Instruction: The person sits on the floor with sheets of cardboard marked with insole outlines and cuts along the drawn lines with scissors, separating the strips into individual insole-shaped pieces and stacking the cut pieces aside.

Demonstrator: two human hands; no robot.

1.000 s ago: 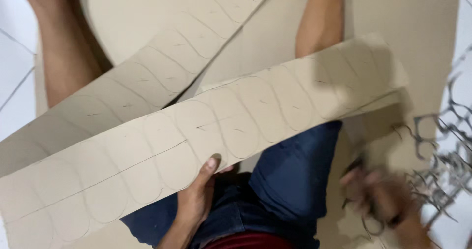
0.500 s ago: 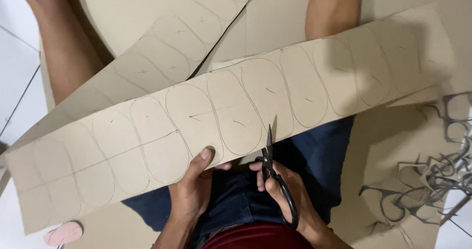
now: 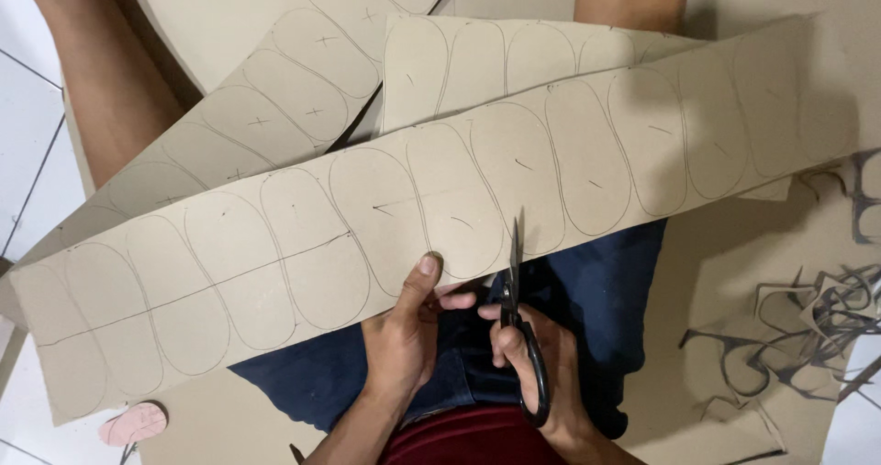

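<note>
A long tan cardboard strip [image 3: 275, 245] with several pencilled rounded-oblong outlines lies across my lap. My left hand [image 3: 404, 332] pinches its near edge, thumb on top. My right hand [image 3: 541, 364] holds black scissors [image 3: 518, 318], blades pointing away from me and biting into the strip's near edge between two outlines. A second marked strip [image 3: 275, 116] lies behind, and a third marked piece [image 3: 477, 56] sits under the front strip.
I sit on the floor in blue shorts [image 3: 615, 291], bare legs [image 3: 101, 89] stretched out. Thin cardboard offcuts [image 3: 808, 327] are piled at the right on a large cardboard sheet [image 3: 697, 336]. A pink oval piece [image 3: 133, 422] lies at lower left on white tiles [image 3: 27, 153].
My right hand came in from the offcut pile at the right with the scissors and set the blades into the strip's edge. The strip shifted slightly across my lap.
</note>
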